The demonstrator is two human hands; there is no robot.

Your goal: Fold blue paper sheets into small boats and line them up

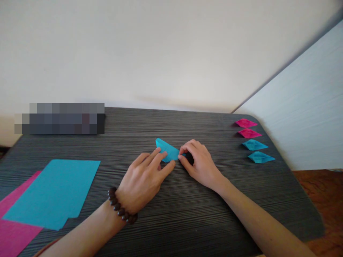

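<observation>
A partly folded blue paper piece (166, 149) lies on the dark striped table (171, 214) near its middle. My left hand (146, 178), with a dark bead bracelet on the wrist, presses its fingers flat on the paper's near edge. My right hand (199, 162) pinches the paper's right end with curled fingers. Both hands touch the same piece.
Blue paper sheets (56, 191) lie over pink sheets (12, 228) at the left front. Two pink folded boats (245, 123) and two blue folded boats (260, 157) line the right edge. A white wall panel (308, 117) stands at right; wooden floor (321, 200) shows beyond.
</observation>
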